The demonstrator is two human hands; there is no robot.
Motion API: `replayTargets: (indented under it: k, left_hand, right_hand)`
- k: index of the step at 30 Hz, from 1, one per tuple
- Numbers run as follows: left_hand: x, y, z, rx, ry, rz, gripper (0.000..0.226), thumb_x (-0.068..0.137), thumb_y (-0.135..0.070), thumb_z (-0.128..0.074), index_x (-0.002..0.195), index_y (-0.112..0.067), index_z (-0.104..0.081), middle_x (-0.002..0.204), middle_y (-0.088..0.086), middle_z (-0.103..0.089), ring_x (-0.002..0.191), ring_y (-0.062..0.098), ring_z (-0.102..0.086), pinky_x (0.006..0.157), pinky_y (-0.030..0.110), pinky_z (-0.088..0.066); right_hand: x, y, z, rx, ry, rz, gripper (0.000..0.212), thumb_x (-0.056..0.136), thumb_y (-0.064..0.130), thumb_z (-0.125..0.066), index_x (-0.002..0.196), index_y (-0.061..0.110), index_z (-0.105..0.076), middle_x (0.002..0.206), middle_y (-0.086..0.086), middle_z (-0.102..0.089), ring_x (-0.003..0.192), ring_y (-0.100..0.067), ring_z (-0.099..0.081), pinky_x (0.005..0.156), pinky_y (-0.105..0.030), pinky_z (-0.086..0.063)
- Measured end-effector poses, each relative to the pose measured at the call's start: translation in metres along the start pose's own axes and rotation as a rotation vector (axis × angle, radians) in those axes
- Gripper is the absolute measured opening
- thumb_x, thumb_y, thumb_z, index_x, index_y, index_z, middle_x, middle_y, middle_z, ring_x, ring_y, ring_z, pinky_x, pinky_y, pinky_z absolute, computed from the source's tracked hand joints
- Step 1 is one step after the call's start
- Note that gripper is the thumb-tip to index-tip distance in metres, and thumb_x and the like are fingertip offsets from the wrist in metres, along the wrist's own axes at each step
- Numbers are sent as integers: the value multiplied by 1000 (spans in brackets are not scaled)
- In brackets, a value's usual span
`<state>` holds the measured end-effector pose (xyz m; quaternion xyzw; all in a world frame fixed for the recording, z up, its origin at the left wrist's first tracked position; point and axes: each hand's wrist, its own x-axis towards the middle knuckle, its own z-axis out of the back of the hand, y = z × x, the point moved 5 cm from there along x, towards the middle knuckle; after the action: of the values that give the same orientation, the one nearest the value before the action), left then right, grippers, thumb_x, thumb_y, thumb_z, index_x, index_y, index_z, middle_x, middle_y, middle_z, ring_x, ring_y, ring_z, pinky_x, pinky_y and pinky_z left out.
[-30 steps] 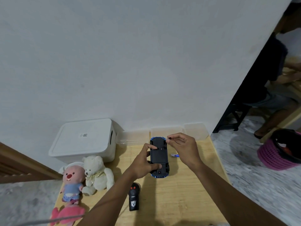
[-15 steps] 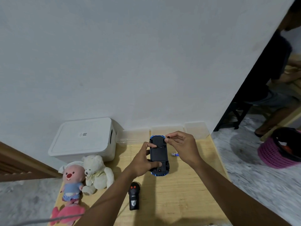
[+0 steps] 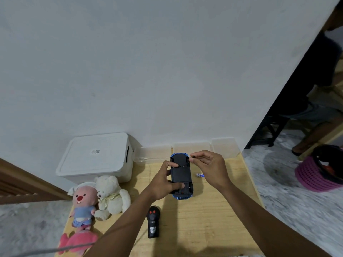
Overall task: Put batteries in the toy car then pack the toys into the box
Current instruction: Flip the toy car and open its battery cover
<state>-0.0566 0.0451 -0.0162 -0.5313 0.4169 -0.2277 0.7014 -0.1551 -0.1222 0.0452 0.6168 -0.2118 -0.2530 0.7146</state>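
blue-edged plastic toy car [image 3: 181, 176] sits belly-up over the wooden table [image 3: 213, 219], clamped at its sides by the left hand [image 3: 163, 184]; the right hand [image 3: 209, 166] pinches something small beside it. it looks light and rigid, best gripped along the flanks.

Pink basket [image 3: 315, 175] on marbled floor [image 3: 289, 197]

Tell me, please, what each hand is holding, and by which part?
The left hand grips the upturned toy car by its sides; the right hand pinches something small and dark, unidentifiable.
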Motion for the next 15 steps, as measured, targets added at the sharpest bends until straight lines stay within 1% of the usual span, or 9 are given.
replayTargets:
  k: [5, 8, 10, 13, 15]
  left_hand:
    - [1, 1, 0, 13, -9, 12, 63, 80, -2, -84, 122, -27, -45, 129, 13, -57, 105, 33, -67, 73, 41, -64]
    - [1, 2, 0, 33, -12, 9, 63, 80, -2, -84, 122, -27, -45, 130, 13, -56, 104, 33, -68, 74, 42, -64]
    - [0, 2, -1, 35, -12, 10, 63, 80, -2, -84, 122, -27, -45, 130, 12, -56, 100, 31, -69, 73, 43, -64]
    - [-1, 2, -1, 38, -16, 10, 62, 80, -1, -83, 122, -27, -45, 129, 12, -57, 95, 28, -69, 73, 45, -64]
    - [-2, 1, 0, 37, -18, 10, 62, 80, -1, -83, 122, -27, -45, 128, 12, -57, 93, 27, -70, 72, 43, -64]
  right_hand:
    - [0, -2, 2, 26, -17, -15, 10, 83, 8, -80, 92, 12, -77, 89, 2, -79, 88, -12, -75, 86, -27, -59]
    - [0, 1, 1, -6, 9, 8, 13, 85, 8, -79, 96, 14, -77, 92, 3, -78, 90, -9, -74, 85, -23, -59]
    - [0, 4, -1, -33, 33, 26, 16, 86, 7, -78, 99, 16, -76, 94, 3, -77, 91, -8, -73, 83, -22, -59]
    - [0, 5, -4, -26, 65, 12, 11, 86, 5, -76, 94, 13, -76, 94, 1, -77, 87, -12, -75, 81, -27, -61]
    - [0, 5, -6, -27, 77, 2, 9, 86, 10, -78, 93, 14, -78, 92, 1, -78, 84, -15, -76, 82, -32, -61]
